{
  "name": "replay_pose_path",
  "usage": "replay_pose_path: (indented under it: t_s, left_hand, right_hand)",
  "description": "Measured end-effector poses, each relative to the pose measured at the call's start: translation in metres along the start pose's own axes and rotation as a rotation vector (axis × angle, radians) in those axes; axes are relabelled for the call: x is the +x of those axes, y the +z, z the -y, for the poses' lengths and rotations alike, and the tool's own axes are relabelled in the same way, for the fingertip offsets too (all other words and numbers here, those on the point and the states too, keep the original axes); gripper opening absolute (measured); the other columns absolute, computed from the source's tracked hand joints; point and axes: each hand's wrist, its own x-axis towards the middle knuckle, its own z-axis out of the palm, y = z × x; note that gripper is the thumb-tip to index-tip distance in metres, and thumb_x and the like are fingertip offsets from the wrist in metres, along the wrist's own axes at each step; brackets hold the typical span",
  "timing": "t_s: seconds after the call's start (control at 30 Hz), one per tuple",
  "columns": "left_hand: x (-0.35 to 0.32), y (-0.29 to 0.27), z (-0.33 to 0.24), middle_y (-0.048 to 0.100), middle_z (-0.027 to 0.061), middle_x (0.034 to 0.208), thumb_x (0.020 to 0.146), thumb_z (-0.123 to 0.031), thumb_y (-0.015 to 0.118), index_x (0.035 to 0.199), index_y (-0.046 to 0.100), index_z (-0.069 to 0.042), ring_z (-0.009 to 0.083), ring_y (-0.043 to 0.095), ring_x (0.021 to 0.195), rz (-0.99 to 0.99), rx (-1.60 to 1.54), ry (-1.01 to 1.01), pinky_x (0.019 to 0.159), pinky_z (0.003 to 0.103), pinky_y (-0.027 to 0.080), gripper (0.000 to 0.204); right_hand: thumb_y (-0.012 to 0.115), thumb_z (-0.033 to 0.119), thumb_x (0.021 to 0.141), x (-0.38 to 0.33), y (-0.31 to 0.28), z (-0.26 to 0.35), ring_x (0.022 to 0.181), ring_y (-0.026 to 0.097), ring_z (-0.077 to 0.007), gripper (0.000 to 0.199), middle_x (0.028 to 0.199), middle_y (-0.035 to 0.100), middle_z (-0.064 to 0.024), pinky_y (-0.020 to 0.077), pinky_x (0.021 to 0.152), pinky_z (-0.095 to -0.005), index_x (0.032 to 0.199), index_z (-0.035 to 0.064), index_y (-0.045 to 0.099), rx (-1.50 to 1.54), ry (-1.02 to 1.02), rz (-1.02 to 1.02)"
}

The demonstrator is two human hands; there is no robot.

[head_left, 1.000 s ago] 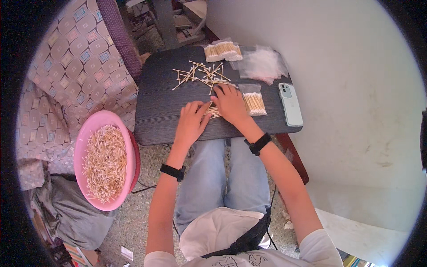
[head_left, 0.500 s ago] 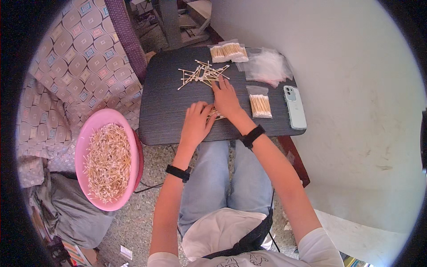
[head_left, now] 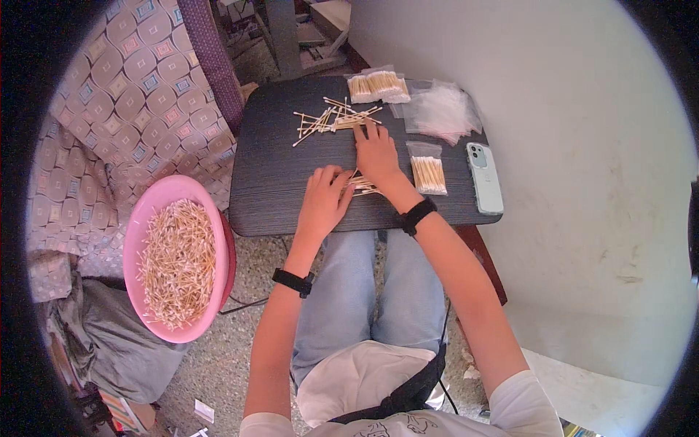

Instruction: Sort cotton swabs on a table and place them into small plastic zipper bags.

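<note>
A loose pile of cotton swabs (head_left: 320, 125) with white tips lies criss-crossed on the dark table. My right hand (head_left: 377, 156) reaches to the near right edge of that pile, its fingers stretched out and a little apart, the tips at the swabs. Closer to me, my left hand (head_left: 322, 204) rests on the table, thumb and fingers around the left ends of a small bunch of swabs (head_left: 362, 187). The right wrist partly covers this bunch. Right of my hands lies a clear bag packed with swabs (head_left: 428, 173).
More filled swab bags (head_left: 378, 86) lie at the table's far edge, beside a stack of clear plastic bags (head_left: 440, 111). A pale phone (head_left: 484, 178) lies at the right edge. A pink tub (head_left: 133, 255) full of swabs stands left of the table (head_left: 273, 197); a wall (head_left: 582, 182) rises right.
My right hand has shifted slightly right along the pile's near edge, and more of the small bunch shows. My left hand has stayed by the bunch.
</note>
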Motion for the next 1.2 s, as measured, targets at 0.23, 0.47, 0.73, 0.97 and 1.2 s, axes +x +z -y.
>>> replay_pose_path:
  t_s: [0.23,0.47,0.73,0.97,1.2]
  left_hand:
    - [-0.007,-0.002,0.007,0.051,0.0112,0.096,0.082,-0.012,0.061,0.100,0.060,-0.001,0.0284,0.049,0.090,-0.023,0.004,-0.005,0.082,0.039,0.042,0.021]
    - [-0.003,-0.004,0.008,0.054,0.0105,0.094,0.084,-0.013,0.060,0.094,0.062,-0.003,0.0292,0.050,0.090,0.011,-0.162,-0.036,0.081,0.038,0.041,0.014]
    - [0.002,-0.003,0.012,0.055,0.0105,0.089,0.085,-0.013,0.058,0.093,0.059,-0.002,0.0288,0.047,0.091,-0.003,-0.046,0.050,0.081,0.038,0.040,0.013]
    - [0.010,0.004,0.016,0.054,0.0110,0.087,0.086,-0.012,0.056,0.093,0.059,-0.003,0.0289,0.046,0.088,-0.007,-0.056,-0.055,0.081,0.038,0.039,0.011]
    - [0.008,-0.003,0.009,0.056,0.0086,0.091,0.082,-0.013,0.062,0.097,0.060,-0.005,0.0268,0.050,0.089,-0.053,-0.109,-0.031,0.081,0.038,0.040,0.017]
  right_hand:
    - [0.059,0.017,0.081,-0.030,-0.039,-0.008,0.105,0.048,-0.0323,0.034,0.114,0.052,-0.0139,0.0418,0.088,-0.0406,0.114,0.0064,0.057,0.337,-0.117,0.301]
    - [0.063,0.011,0.078,-0.062,-0.056,-0.023,0.093,0.051,-0.0305,0.023,0.099,0.057,-0.0108,0.0420,0.082,-0.0389,0.100,0.0049,0.061,0.583,-0.268,0.187]
    - [0.061,0.012,0.080,-0.061,-0.048,-0.020,0.086,0.052,-0.0302,0.015,0.088,0.056,-0.0114,0.0402,0.080,-0.0381,0.093,0.0042,0.062,0.778,-0.138,0.108]
    - [0.058,0.011,0.082,-0.055,-0.034,-0.021,0.088,0.051,-0.0311,0.014,0.088,0.056,-0.0128,0.0398,0.082,-0.0394,0.094,0.0036,0.063,0.706,-0.100,0.069]
    - [0.062,0.014,0.080,-0.061,-0.036,-0.025,0.091,0.050,-0.0286,0.016,0.092,0.056,-0.0093,0.0411,0.082,-0.0376,0.093,0.0044,0.066,0.681,-0.167,-0.029]
